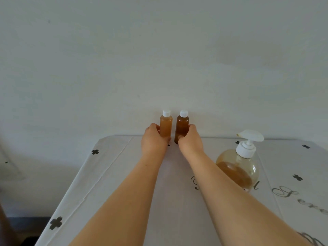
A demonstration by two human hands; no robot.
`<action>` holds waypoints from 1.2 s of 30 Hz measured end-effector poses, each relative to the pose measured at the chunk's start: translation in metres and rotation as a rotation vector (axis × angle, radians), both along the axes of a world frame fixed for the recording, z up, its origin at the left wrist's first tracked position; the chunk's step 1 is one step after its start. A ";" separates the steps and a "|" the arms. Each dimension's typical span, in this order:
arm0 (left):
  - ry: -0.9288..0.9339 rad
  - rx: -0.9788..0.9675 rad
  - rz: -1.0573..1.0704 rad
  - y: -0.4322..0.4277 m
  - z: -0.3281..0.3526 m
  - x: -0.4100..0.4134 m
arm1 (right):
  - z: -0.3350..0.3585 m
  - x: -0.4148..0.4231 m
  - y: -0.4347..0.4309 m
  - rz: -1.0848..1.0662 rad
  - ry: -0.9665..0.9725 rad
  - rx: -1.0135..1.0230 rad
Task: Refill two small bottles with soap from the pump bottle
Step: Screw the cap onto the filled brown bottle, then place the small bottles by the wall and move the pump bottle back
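Amber soap in both, caps on. Lighter small bottle (pixel 166 126) sits in the left hand (pixel 154 141): fingers curl round its left side at the lower half, thumb tip (pixel 169 138) shows low on its right. Darker small bottle (pixel 182 127) is in the right hand (pixel 190 141): fingers wrap its right side, thumb pressed on the front near the bottom. Both upright, side by side, a narrow gap btwn them, not touching. Both are at the table's (pixel 113 174) far edge, abt mid-way along it, right up by the wall (pixel 159 50). The hands hide the bases, so can't tell if they stand or are lifted.

Count: 2 small bottles, 2 white caps, 1 pump bottle (pixel 237 167), 2 hands.

Pump bottle stands on the right half, nearer than the small ones and well apart from them, white pump head on top, soap filling roughly the lower half. R forearm crosses in front of its lower left.

Room: far left corner is rounded, the left edge runs diagonally toward the viewer. A wide stretch of white cloth lies btwn L forearm and that edge, with only black clover prints. A narrow strip of cloth shows btwn the forearms. Right side is tighter w/ the pump bottle there.
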State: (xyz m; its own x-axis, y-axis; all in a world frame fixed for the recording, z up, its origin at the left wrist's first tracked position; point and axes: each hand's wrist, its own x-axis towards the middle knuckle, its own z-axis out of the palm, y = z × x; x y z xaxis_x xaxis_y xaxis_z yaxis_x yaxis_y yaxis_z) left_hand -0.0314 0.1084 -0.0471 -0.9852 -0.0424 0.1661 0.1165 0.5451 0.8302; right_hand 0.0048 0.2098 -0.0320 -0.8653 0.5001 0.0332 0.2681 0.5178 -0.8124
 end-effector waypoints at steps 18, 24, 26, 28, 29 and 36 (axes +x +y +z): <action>-0.015 0.009 -0.040 0.009 -0.003 0.003 | -0.008 0.011 0.001 -0.002 0.055 -0.077; -0.073 0.052 -0.032 0.001 0.003 0.019 | 0.005 0.034 -0.004 0.024 0.067 -0.100; -0.087 0.082 -0.027 -0.004 0.011 0.032 | 0.013 0.048 -0.005 0.038 0.071 -0.100; -0.090 0.093 -0.022 -0.009 0.019 0.044 | 0.021 0.063 -0.006 0.068 0.075 -0.079; -0.090 0.101 -0.023 -0.011 0.023 0.053 | 0.025 0.074 -0.007 0.089 0.080 -0.068; -0.086 0.183 -0.081 -0.018 0.039 0.104 | 0.043 0.141 -0.014 0.168 0.175 0.000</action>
State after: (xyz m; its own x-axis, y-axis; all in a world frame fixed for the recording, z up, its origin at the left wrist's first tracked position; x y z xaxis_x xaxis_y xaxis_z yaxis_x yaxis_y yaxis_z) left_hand 0.0726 0.0906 -0.0085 -0.9968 0.0160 0.0778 0.0781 0.3765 0.9231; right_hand 0.1455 0.1957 0.0111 -0.9174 0.3495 0.1902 0.0330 0.5433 -0.8389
